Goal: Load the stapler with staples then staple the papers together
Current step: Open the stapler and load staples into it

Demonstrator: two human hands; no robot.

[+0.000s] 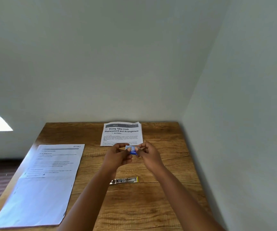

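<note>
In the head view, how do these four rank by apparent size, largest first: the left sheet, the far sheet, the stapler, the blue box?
1. Left sheet, though it lies nearer the camera.
2. Far sheet.
3. Stapler, partly hidden by an arm.
4. Blue box, mostly covered by both hands, so stapler versus box stays unsure.

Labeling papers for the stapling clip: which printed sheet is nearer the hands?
The folded sheet headed "Dining Table Cloth Replacement and Arrangement", at the table's far edge, just beyond both hands. The other sheet lies flat far off to the left.
</note>
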